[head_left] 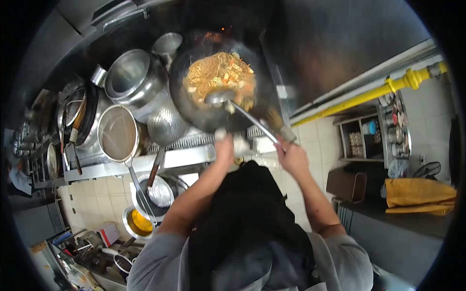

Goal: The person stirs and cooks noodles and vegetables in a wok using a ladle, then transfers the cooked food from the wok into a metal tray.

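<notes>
A large dark wok (178, 99) sits on the stove with noodles (213, 69) in it, mixed with pieces of egg and vegetable. My right hand (292, 159) is closed around the long handle of a metal wok ladle (219, 96), whose bowl rests against the near side of the noodles. At the wok's near rim, my left hand (224, 149) is closed on a whitish cloth (239, 144); the wok edge under the cloth is hidden. A brush (276, 119) with pale bristles lies just beyond my right hand.
Left of the wok stand a metal pot (127, 75), a fine-mesh strainer (116, 133) and a perforated skimmer (166, 125). A bowl with yellow contents (141, 222) sits lower left. A yellow gas pipe (354, 102) runs along the right. Small flames show behind the wok.
</notes>
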### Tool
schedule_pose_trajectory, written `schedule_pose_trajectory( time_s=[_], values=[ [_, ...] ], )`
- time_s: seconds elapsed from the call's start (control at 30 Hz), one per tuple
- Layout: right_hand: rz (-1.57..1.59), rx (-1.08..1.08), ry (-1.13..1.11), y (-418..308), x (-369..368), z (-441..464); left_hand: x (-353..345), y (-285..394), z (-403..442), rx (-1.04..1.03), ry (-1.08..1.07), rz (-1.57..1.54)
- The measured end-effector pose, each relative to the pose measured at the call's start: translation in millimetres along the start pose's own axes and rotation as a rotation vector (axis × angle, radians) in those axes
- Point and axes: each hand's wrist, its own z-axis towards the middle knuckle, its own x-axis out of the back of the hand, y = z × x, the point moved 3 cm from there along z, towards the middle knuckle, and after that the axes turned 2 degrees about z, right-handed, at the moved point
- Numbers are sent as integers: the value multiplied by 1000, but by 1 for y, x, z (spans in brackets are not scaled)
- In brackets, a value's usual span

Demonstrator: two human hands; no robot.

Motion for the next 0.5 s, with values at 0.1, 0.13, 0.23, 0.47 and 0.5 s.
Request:
schedule_pose_trajectory(
  time_s=[0.1,0.13,0.23,0.47,0.5],
  values=[
    [-41,-28,-97,-17,53,-16,-32,44,0,177,53,-12],
    [-68,0,-125,-24,72,-13,-28,41,-1,170,101,-11],
    [-150,5,-248,-34,91,9,-30,42,-9,158,113,-77],
    [-80,13,-57,-17,-2,50,-6,0,5,32,64,-24],
    [-43,10,-1,-9,-17,45,18,-45,18,-134,50,-36]
  ],
)
